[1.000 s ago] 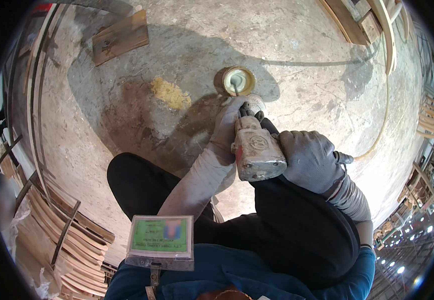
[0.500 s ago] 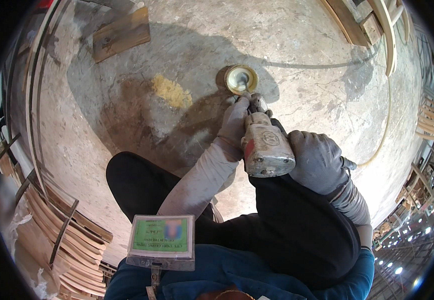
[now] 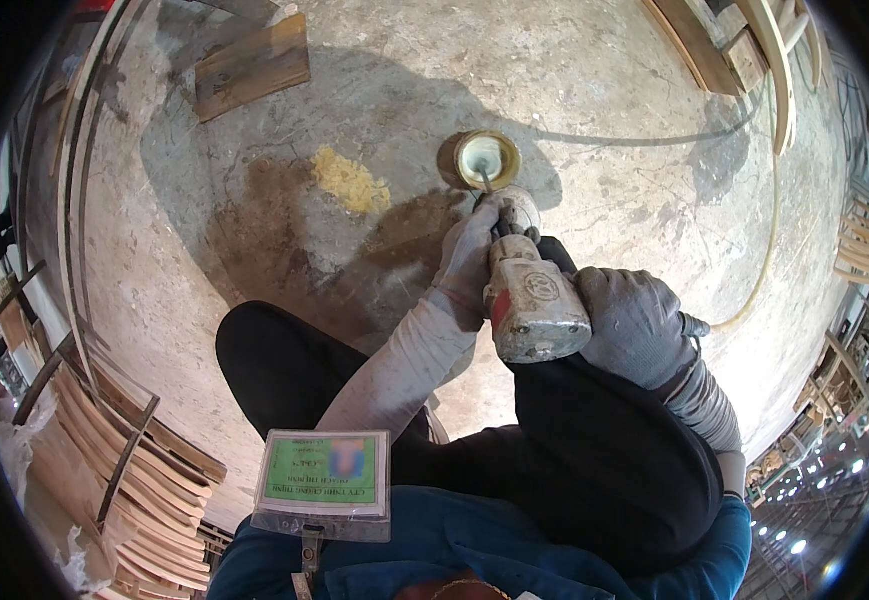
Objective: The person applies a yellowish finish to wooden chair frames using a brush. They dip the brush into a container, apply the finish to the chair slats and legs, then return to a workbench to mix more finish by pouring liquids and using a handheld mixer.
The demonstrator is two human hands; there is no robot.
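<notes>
My right hand [image 3: 629, 325], in a grey glove, grips the handle of a scuffed metal air tool [image 3: 536, 310] with a pistol grip. A pale hose leads off beside the grip. My left hand [image 3: 469, 245], also gloved, is closed round a thin rod [image 3: 485, 180] just in front of the tool. The rod's far end reaches into a small round tub [image 3: 464, 160] of whitish liquid on the floor. Whether the rod is joined to the tool is hidden by my fingers. A rounded pale part [image 3: 517, 212] of the tool sits beside my left fingers.
Yellowish powder [image 3: 351, 180] lies on the concrete floor left of the tub. Farther off rests a wooden board [image 3: 252, 68]. Curved wooden pieces [image 3: 129, 470] are stacked at lower left, and wooden frame parts [image 3: 739, 60] stand at far right. The hose [image 3: 772, 250] curves along the right.
The rod, blurred in the tub before, now shows sharply and leans nearer the tub's front side. My left hand and the tool's front have shifted slightly; both hands keep their grip.
</notes>
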